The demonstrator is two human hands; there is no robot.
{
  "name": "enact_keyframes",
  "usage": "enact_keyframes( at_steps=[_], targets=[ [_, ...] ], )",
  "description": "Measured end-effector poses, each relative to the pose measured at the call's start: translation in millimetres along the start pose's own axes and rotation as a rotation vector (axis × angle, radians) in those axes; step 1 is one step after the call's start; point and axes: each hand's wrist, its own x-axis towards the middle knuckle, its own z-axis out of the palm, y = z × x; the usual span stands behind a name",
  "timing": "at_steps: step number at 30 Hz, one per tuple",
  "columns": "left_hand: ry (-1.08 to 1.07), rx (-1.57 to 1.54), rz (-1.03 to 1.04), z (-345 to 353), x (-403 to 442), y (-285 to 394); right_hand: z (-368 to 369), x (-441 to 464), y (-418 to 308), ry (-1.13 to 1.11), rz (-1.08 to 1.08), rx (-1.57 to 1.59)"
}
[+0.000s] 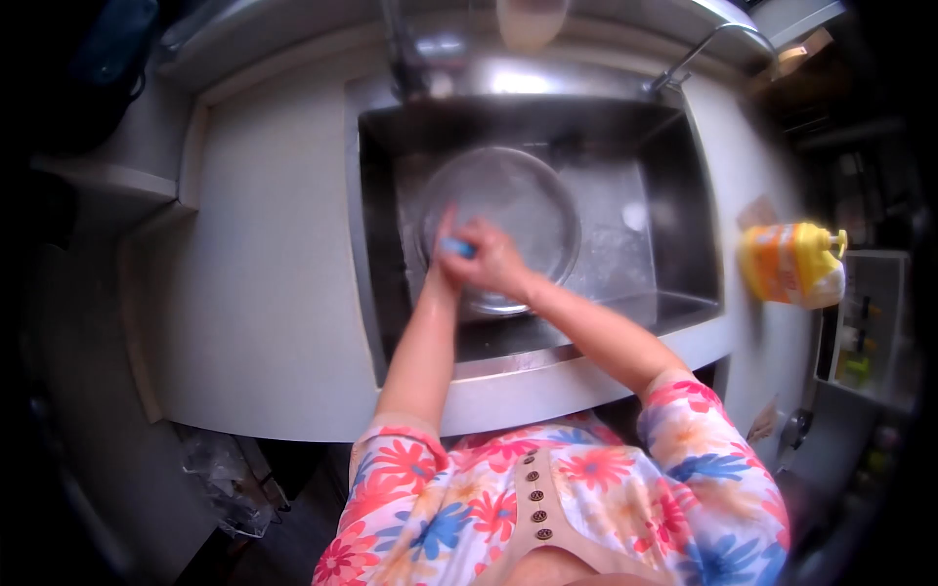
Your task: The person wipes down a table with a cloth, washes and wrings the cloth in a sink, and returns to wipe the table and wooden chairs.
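A wide, round, shiny basin [518,190] lies in the left part of the steel sink. My right hand [493,262] is over its near left part, its fingers closed round a small blue scrubbing piece [456,247]. Whether that piece is a sponge or a cloth is too blurred to tell. At the basin's left rim is my left hand [445,230], close against the right one and partly hidden behind it. One finger points up over the basin's inside. Motion smears the left fingers, so their hold on the rim cannot be made out.
The steel sink [674,225] has a wet floor right of the basin. A thin curved tap [708,49] stands at its back right corner. On the right counter is a yellow pump bottle [793,264]. A pale counter [264,264] runs along the left.
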Motion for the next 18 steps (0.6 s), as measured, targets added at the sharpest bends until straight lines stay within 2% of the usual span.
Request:
enact_keyframes(
  at_steps=[1, 3, 4, 6, 8, 9, 10, 12, 13, 14, 15, 16, 17, 18],
  targets=[
    [-0.111, -0.022, 0.085, -18, 9, -11, 4, -11, -30, 0.069, -0.2, -0.006],
    [-0.286, -0.068, 0.2, -36, 22, -22, 13, -23, -55, 0.007, -0.25, -0.094],
    [-0.341, -0.104, 0.229, -40, 29, -27, 20, -21, -43, -0.025, -0.297, -0.138],
    [-0.374, -0.176, 0.246, -42, 41, -29, 31, 2, 7, 0.157, -0.192, -0.16],
    [-0.233, -0.215, 0.202, -36, 47, -27, 17, 31, 41, 0.089, 0.367, -0.104],
    [0.154, -0.159, 0.043, -9, 27, -13, 7, 44, 67, 0.09, 0.415, -0.237],
    [0.265, -0.091, 0.144, 27, 1, 0, -4, 47, 87, 0.092, 0.46, -0.372],
    [0.365, 0.098, 0.275, 42, -19, 17, -27, 39, 100, 0.086, 0.543, -0.424],
    [0.415, 0.187, 0.338, 49, -25, 23, -31, 35, 110, 0.175, 0.552, -0.375],
    [0.573, 0.195, 0.366, 66, -37, 29, -30, 27, 124, 0.263, 0.563, -0.325],
    [0.615, 0.554, 0.402, 58, -31, 22, -26, 18, 130, 0.35, 0.575, -0.269],
    [0.642, 0.918, 0.437, 45, -19, 14, -16, 3, 133, 0.24, 0.555, -0.279],
    [0.656, 1.285, 0.465, 32, -7, 7, -10, -9, 123, 0.084, 0.447, -0.357],
    [0.546, 1.331, 0.329, 22, -2, 5, -18, -6, 114, -0.127, 0.375, -0.431]
  ],
)
